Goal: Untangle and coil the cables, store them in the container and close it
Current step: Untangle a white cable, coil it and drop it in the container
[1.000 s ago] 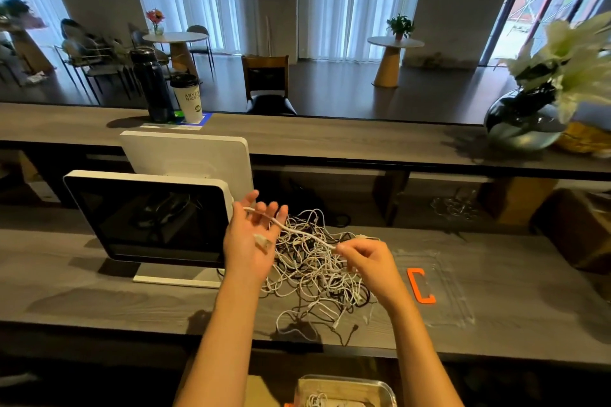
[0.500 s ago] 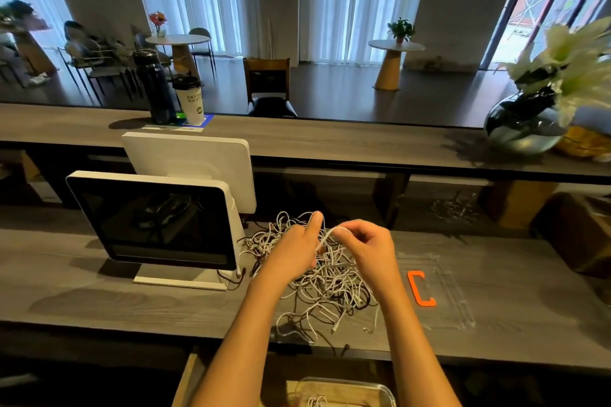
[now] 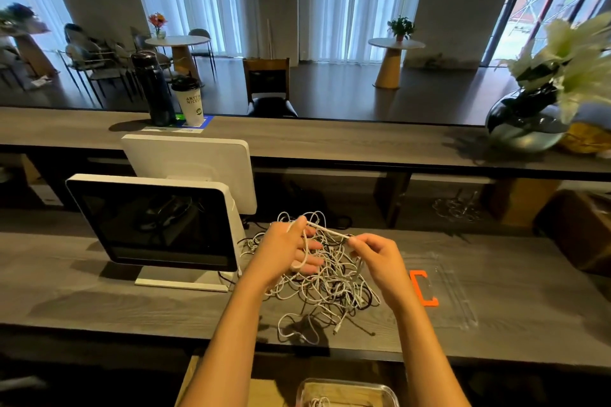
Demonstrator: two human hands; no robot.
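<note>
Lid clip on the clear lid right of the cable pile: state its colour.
Orange. The clip stands out on the transparent lid in the head view.

Setting: café or similar venue, viewed from behind the service counter (image 3: 330, 142). Evidence: point-of-sale terminal (image 3: 155, 221) with a second customer-facing screen (image 3: 188, 158); lidded paper coffee cup (image 3: 190, 102) on the counter top; beyond it, small round tables (image 3: 178, 43) with chairs (image 3: 267, 86), flower vases, curtained tall windows.
</note>
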